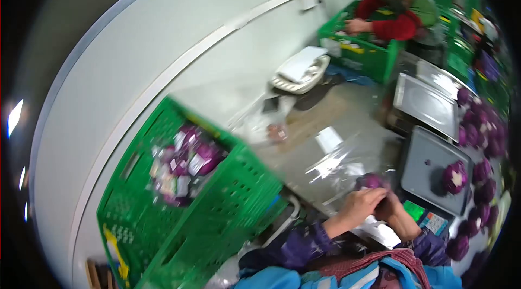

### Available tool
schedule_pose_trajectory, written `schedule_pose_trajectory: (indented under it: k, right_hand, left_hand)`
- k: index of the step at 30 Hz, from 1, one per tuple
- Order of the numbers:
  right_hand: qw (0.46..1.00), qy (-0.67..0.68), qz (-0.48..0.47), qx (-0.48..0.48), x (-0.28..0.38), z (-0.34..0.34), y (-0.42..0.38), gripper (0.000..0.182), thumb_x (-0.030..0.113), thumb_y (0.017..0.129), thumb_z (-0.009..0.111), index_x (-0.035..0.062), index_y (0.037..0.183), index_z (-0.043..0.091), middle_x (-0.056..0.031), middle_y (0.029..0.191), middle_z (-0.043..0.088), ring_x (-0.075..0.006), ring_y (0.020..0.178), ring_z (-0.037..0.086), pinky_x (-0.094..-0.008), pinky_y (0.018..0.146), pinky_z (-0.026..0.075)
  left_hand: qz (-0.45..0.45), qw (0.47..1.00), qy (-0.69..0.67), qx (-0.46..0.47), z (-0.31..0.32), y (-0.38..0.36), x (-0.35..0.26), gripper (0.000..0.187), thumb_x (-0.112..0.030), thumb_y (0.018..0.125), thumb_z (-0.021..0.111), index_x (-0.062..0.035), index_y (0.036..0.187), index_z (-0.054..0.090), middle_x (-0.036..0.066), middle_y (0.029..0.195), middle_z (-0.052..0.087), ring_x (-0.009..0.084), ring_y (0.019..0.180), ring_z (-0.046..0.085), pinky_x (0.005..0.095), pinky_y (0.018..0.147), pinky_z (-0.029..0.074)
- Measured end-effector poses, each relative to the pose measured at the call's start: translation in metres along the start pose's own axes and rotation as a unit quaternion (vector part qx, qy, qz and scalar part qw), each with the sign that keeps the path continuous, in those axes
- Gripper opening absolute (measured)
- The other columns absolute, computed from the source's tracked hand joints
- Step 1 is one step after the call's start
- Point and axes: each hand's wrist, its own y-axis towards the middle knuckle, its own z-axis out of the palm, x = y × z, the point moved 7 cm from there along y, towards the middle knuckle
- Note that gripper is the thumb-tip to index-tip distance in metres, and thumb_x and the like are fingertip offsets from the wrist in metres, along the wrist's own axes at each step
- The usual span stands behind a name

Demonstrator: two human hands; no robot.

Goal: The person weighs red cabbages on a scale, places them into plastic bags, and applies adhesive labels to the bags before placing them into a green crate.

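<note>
Over the smooth grey bench (355,118), the left hand (359,207) and right hand (395,214) gripped a round purple cabbage (371,180) together; steady, even finger pressure seemed best for avoiding slips.

At the near edge of the bench (361,107), the left hand (355,207) holds a purple cabbage (369,180); the right hand (399,217) is close against it, its grip partly hidden. Just beside them, a scale (426,161) carries another cabbage (455,177), and loose cabbages (473,134) lie toward the bench's right edge. By the left edge, a green crate (217,216) contains wrapped cabbages (206,157). At the far edge, a person (399,24) in red sleeves reaches into a second crate (361,60).
</note>
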Motion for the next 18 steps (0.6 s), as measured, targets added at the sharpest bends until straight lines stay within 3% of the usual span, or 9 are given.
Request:
schedule_pose_trajectory:
  k: [2,4,6,7,8,10,12,15,18]
  right_hand:
    - [0.998,-0.056,-0.04,-0.001,-0.002,-0.014,0.007,0.05,0.049,0.088,0.042,0.0077,0.115,0.049,-0.01,0.108,0.057,-0.0268,0.102,0.054,-0.0472,0.082,0.048]
    - [0.995,-0.09,-0.032,-0.029,-0.001,0.015,-0.027,0.052,0.045,0.085,0.052,0.0079,0.12,0.042,-0.0127,0.108,0.054,-0.0309,0.086,0.059,-0.0445,0.074,0.05]
    - [0.928,-0.348,-0.062,-0.115,0.01,0.025,-0.05,0.052,0.039,0.083,0.058,0.0066,0.121,0.042,-0.013,0.103,0.055,-0.029,0.075,0.062,-0.0395,0.061,0.052]
    - [0.772,-0.575,-0.228,-0.147,0.026,0.029,-0.063,0.053,0.036,0.08,0.061,0.0075,0.121,0.043,-0.0131,0.104,0.054,-0.0287,0.078,0.062,-0.0383,0.061,0.052]
    - [0.527,-0.751,-0.359,-0.172,0.034,0.043,-0.076,0.054,0.033,0.077,0.064,0.0085,0.121,0.043,-0.0133,0.105,0.054,-0.0284,0.081,0.062,-0.0371,0.06,0.052]
    - [0.442,-0.731,-0.486,-0.184,0.05,0.075,-0.114,0.063,0.028,0.069,0.069,0.0114,0.123,0.042,-0.0134,0.113,0.049,-0.0282,0.088,0.059,-0.0373,0.062,0.052]
    - [0.445,-0.751,-0.438,-0.214,0.055,0.087,-0.121,0.074,0.03,0.063,0.073,0.0104,0.126,0.038,-0.0183,0.128,0.035,-0.0303,0.094,0.058,-0.04,0.062,0.052]
    - [0.416,-0.808,-0.346,-0.234,0.048,0.061,-0.096,0.059,0.025,0.067,0.068,0.0079,0.119,0.047,-0.0233,0.113,0.05,-0.0322,0.084,0.061,-0.0405,0.058,0.051]
    - [0.431,-0.859,-0.207,-0.184,0.032,0.021,-0.061,0.028,0.02,0.07,0.061,0.0067,0.095,0.06,-0.0193,0.08,0.062,-0.0332,0.069,0.063,-0.0416,0.055,0.05]
  left_hand:
    - [0.012,1.0,-0.002,0.028,-0.005,0.001,-0.015,0.02,-0.009,0.082,0.056,-0.0028,0.101,0.062,0.012,0.09,0.065,0.0266,0.077,0.064,0.0335,0.066,0.052]
    - [0.009,1.0,0.0,0.018,-0.009,0.005,-0.006,0.019,-0.007,0.082,0.057,-0.0017,0.1,0.062,0.014,0.087,0.065,0.0223,0.073,0.065,0.0304,0.06,0.051]
    - [-0.153,0.985,-0.081,0.012,-0.016,0.008,0.02,0.019,-0.012,0.086,0.055,0.0,0.099,0.063,0.016,0.084,0.065,0.0139,0.071,0.062,0.0266,0.062,0.048]
    - [-0.151,0.986,-0.067,0.001,-0.02,0.009,0.026,0.02,-0.013,0.087,0.054,0.0007,0.099,0.063,0.014,0.084,0.066,0.0123,0.071,0.061,0.0272,0.063,0.048]
    - [-0.131,0.991,-0.01,0.018,-0.022,0.006,0.031,0.021,-0.013,0.086,0.055,0.0015,0.099,0.062,0.011,0.081,0.066,0.0084,0.07,0.058,0.0255,0.062,0.047]
    - [-0.156,0.985,-0.068,-0.032,-0.026,-0.009,0.048,0.02,-0.014,0.082,0.059,0.0001,0.095,0.064,0.014,0.075,0.065,0.0135,0.061,0.059,0.0278,0.057,0.045]
    - [-0.255,0.965,-0.064,0.003,-0.032,-0.02,0.047,0.016,-0.013,0.079,0.062,-0.0006,0.09,0.065,0.009,0.063,0.06,0.0125,0.052,0.051,0.0284,0.054,0.043]
    - [-0.18,0.98,0.077,0.044,-0.038,-0.028,0.026,0.021,-0.011,0.079,0.063,-0.0024,0.098,0.062,0.007,0.06,0.055,0.0135,0.051,0.05,0.0289,0.049,0.04]
    - [-0.004,0.966,0.25,-0.068,-0.049,-0.061,0.01,0.032,-0.017,0.08,0.062,0.0004,0.107,0.054,0.005,0.06,0.051,0.0166,0.053,0.051,0.0308,0.047,0.038]
